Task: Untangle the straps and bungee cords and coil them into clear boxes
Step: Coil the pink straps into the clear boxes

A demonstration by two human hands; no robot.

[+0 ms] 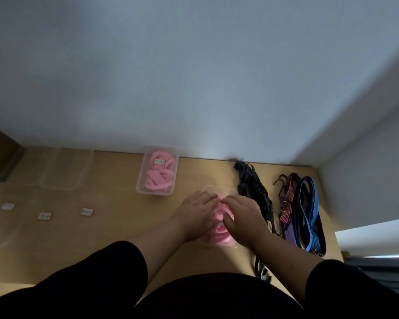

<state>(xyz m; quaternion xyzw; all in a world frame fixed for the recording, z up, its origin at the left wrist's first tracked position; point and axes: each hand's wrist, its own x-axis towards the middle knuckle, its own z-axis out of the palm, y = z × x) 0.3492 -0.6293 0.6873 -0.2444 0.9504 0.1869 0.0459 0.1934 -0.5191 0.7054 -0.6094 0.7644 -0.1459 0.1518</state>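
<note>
both hands – left hand (197, 211), right hand (242, 218) – press flat-fingered on the pink strap (218, 223) coiled in the near clear box (219, 241), directly beneath them – box's long axis runs away from the person.

Three small white labels (44, 215) lie in a loose row at the left of the wooden bench (115, 217). A pale wall (194, 77) fills the upper frame, with something brown (0, 153) at far left.
</note>
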